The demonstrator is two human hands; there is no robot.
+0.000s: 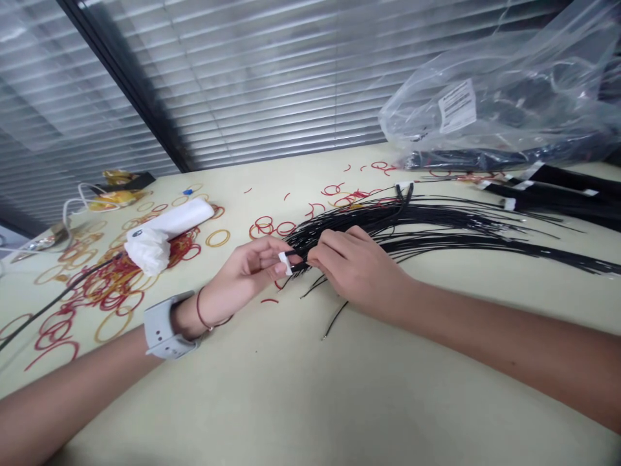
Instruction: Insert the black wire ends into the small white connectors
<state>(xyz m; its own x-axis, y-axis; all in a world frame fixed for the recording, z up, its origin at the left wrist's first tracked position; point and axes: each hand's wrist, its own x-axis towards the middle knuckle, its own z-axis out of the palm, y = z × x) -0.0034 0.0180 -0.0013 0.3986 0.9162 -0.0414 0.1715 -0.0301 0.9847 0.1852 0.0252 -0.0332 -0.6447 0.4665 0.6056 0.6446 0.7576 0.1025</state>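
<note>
My left hand [245, 266] pinches a small white tag [285, 263] on the near end of a bundle of thin black cables [417, 223]. My right hand [356, 272] grips the same bundle just beside it, and its fingers hide part of the cables. The two hands nearly touch. The cables fan out to the right across the pale table [310, 395]. A few loose strands stick out below my right hand. A grey band [167, 325] sits on my left wrist, with a thin red-brown bracelet [207, 309] beside it.
Many red and orange rubber bands [104, 285] lie scattered at left and behind the cables. A white roll with crumpled tissue [165, 234] lies among them. A clear plastic bag [495, 97] and taped black bundles [557, 188] are at back right, by slatted blinds [242, 77].
</note>
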